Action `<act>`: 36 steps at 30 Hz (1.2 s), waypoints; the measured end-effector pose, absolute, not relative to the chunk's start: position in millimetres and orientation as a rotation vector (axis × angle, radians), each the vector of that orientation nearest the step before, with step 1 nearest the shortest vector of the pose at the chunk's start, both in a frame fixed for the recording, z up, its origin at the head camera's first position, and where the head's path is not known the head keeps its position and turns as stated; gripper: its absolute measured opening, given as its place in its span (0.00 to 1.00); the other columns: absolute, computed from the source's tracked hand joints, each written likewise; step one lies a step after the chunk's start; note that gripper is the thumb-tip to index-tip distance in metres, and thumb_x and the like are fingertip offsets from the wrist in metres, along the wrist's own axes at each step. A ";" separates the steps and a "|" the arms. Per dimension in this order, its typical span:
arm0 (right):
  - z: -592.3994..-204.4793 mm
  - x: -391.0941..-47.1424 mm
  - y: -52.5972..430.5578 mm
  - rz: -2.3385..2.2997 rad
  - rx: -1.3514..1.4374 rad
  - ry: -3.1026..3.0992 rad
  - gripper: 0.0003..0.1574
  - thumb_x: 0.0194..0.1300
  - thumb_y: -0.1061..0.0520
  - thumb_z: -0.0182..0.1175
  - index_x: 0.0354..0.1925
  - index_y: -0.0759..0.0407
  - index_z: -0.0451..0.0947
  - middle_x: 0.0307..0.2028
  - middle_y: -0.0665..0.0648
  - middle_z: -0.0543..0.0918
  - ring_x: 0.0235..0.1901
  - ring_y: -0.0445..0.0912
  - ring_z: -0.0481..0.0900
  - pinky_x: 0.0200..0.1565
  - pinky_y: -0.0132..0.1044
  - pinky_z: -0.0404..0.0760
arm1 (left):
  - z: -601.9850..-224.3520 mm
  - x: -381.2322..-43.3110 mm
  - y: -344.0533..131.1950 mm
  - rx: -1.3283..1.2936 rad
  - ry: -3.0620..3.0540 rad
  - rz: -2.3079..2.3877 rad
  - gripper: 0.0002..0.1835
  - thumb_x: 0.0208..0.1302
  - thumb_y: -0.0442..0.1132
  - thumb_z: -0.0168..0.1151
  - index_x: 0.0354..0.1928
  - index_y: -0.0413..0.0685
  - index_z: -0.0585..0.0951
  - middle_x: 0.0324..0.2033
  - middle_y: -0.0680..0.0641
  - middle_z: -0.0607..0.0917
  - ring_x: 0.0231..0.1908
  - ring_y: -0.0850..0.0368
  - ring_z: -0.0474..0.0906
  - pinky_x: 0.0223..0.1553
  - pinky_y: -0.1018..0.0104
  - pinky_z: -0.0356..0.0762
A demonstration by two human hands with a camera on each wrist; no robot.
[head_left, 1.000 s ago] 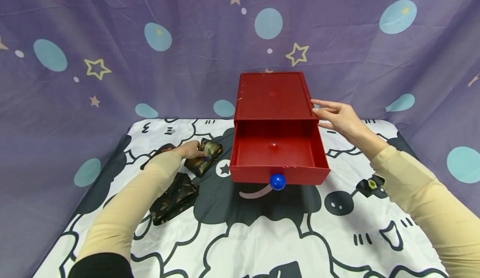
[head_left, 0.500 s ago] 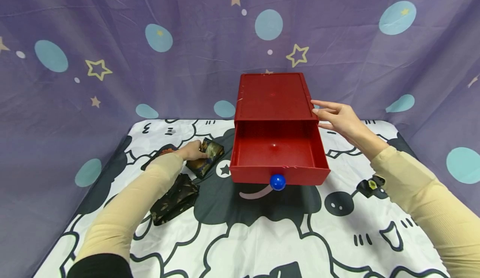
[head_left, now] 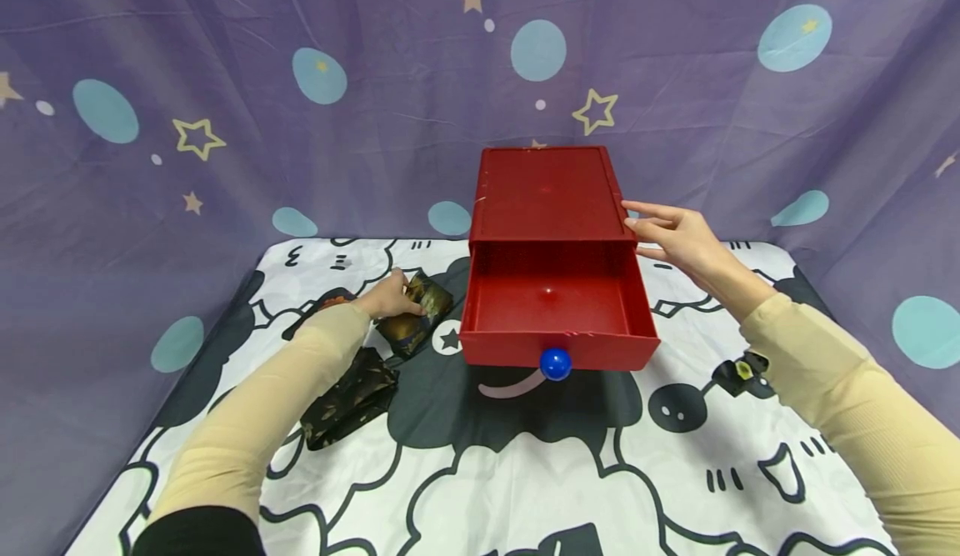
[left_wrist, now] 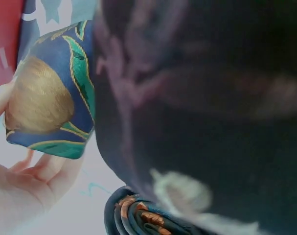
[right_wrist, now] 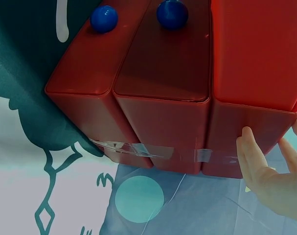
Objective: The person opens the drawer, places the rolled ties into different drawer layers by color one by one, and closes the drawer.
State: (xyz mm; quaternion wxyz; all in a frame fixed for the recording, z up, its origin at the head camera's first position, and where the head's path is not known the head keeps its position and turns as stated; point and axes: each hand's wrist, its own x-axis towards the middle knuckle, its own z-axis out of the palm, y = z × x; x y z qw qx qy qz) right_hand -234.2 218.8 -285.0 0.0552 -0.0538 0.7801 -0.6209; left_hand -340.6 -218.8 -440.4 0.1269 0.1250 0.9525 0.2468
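My left hand (head_left: 388, 296) grips a folded silky cloth (head_left: 429, 299) left of the red drawer unit (head_left: 551, 193). The left wrist view shows this cloth's blue, gold and green pattern, with the thumb and fingers (left_wrist: 53, 171) on either side. A black printed cloth (head_left: 348, 398) lies nearer the body; a rolled dark cloth with orange print (head_left: 335, 298) is partly behind the left wrist. The top drawer (head_left: 487, 352) is pulled out and holds nothing; its knob is a blue ball (head_left: 556, 364). My right hand (right_wrist: 273, 188) rests nearly straight fingers on the unit's right side.
In the right wrist view two lower drawers (right_wrist: 163, 68) with blue knobs are pushed in, and clear tape (right_wrist: 158, 152) runs along the unit's side. A white and black cartoon cloth (head_left: 525, 489) covers the table. Behind hangs a purple curtain (head_left: 405, 64).
My left hand has shifted slightly right with the patterned cloth, towards the drawer unit, its fingers raised a little. The right hand and the unit stay put.
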 end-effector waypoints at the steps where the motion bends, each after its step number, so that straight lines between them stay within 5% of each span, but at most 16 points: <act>1: -284.9 -234.2 218.7 -1.883 -0.163 2.369 0.36 0.57 0.47 0.57 0.62 0.56 0.62 0.45 0.52 0.75 0.41 0.38 0.76 0.41 0.32 0.76 | -428.9 -331.4 -213.3 0.345 2.770 0.729 0.42 0.38 0.54 0.71 0.47 0.32 0.62 0.35 0.36 0.74 0.36 0.46 0.72 0.39 0.59 0.70; 3: -284.7 -234.1 218.4 -1.875 -0.162 2.371 0.37 0.57 0.46 0.57 0.62 0.55 0.61 0.46 0.53 0.74 0.41 0.38 0.76 0.42 0.33 0.76 | -400.0 -311.9 -199.1 0.234 2.721 0.677 0.45 0.41 0.49 0.70 0.54 0.28 0.58 0.43 0.31 0.73 0.45 0.41 0.70 0.48 0.52 0.67; 6: -284.3 -234.0 217.8 -1.867 -0.153 2.378 0.37 0.57 0.45 0.58 0.62 0.54 0.62 0.46 0.54 0.74 0.42 0.39 0.76 0.43 0.34 0.76 | -386.7 -303.1 -195.0 0.256 2.715 0.631 0.44 0.42 0.51 0.69 0.54 0.26 0.62 0.43 0.32 0.74 0.43 0.43 0.72 0.46 0.54 0.68; 11: -283.7 -233.3 216.7 -1.884 -0.168 2.367 0.37 0.57 0.47 0.58 0.62 0.56 0.62 0.44 0.53 0.75 0.40 0.38 0.77 0.43 0.35 0.76 | -394.8 -309.1 -200.5 0.358 2.721 0.638 0.37 0.38 0.57 0.69 0.40 0.30 0.72 0.31 0.40 0.78 0.29 0.52 0.74 0.30 0.62 0.72; 17: -283.1 -232.5 216.4 -1.890 -0.177 2.367 0.36 0.57 0.48 0.58 0.62 0.56 0.62 0.43 0.52 0.75 0.40 0.38 0.77 0.43 0.35 0.75 | -397.7 -309.3 -195.3 0.273 2.650 0.629 0.32 0.43 0.48 0.69 0.44 0.33 0.69 0.37 0.38 0.76 0.35 0.48 0.74 0.36 0.57 0.73; 22: -282.8 -232.5 216.1 -1.899 -0.182 2.356 0.35 0.58 0.48 0.58 0.62 0.57 0.62 0.44 0.52 0.75 0.41 0.38 0.76 0.43 0.34 0.76 | -430.9 -341.2 -216.4 0.492 2.688 0.683 0.32 0.37 0.54 0.71 0.37 0.37 0.71 0.30 0.43 0.76 0.31 0.52 0.71 0.33 0.61 0.70; 29: -283.7 -233.8 217.7 -1.870 -0.163 2.382 0.36 0.57 0.46 0.58 0.62 0.55 0.62 0.45 0.53 0.74 0.41 0.38 0.76 0.45 0.38 0.74 | -360.1 -301.2 -190.9 0.463 2.685 0.611 0.32 0.43 0.43 0.69 0.46 0.28 0.68 0.34 0.38 0.75 0.34 0.48 0.70 0.38 0.57 0.69; 36: -285.0 -234.2 218.9 -1.857 -0.156 2.384 0.37 0.56 0.44 0.58 0.62 0.53 0.62 0.48 0.55 0.74 0.42 0.39 0.76 0.43 0.34 0.75 | -331.0 -286.3 -188.3 0.483 2.727 0.611 0.32 0.48 0.43 0.66 0.50 0.31 0.67 0.32 0.43 0.72 0.32 0.52 0.67 0.38 0.60 0.67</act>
